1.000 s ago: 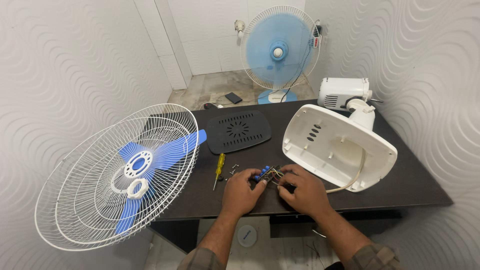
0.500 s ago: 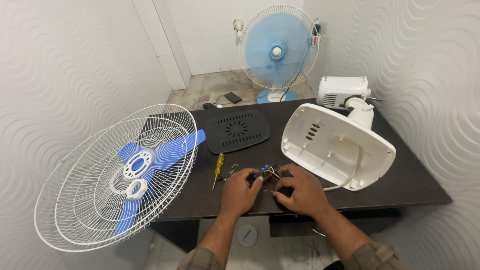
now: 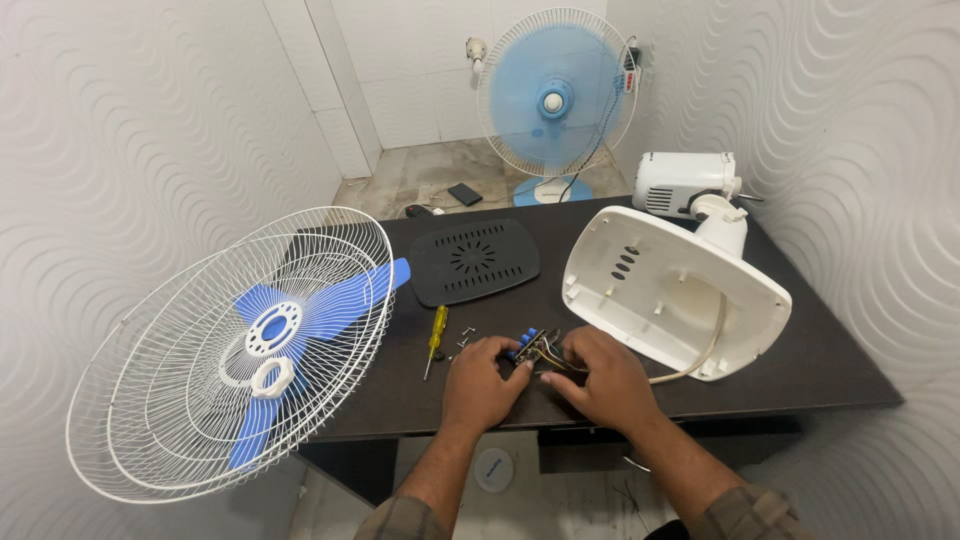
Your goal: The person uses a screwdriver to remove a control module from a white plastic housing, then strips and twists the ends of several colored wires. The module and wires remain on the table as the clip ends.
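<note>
At the near edge of the dark table (image 3: 800,370), head view, we hold a small switch block with blue buttons and wires (image 3: 535,350) between both hands: left hand (image 3: 482,385) and right hand (image 3: 605,378) each closed around it with pinching fingers. Beside them we list a yellow screwdriver (image 3: 435,335), loose screws (image 3: 466,338), a black vented cover (image 3: 473,260), the upturned white fan base (image 3: 670,290), and a white wire guard with blue blades (image 3: 235,345) overhanging the left edge.

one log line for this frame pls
left hand: holds switch block | right hand: on its wires | fan base: upturned, beside | screwdriver: on table, left of hands
</note>
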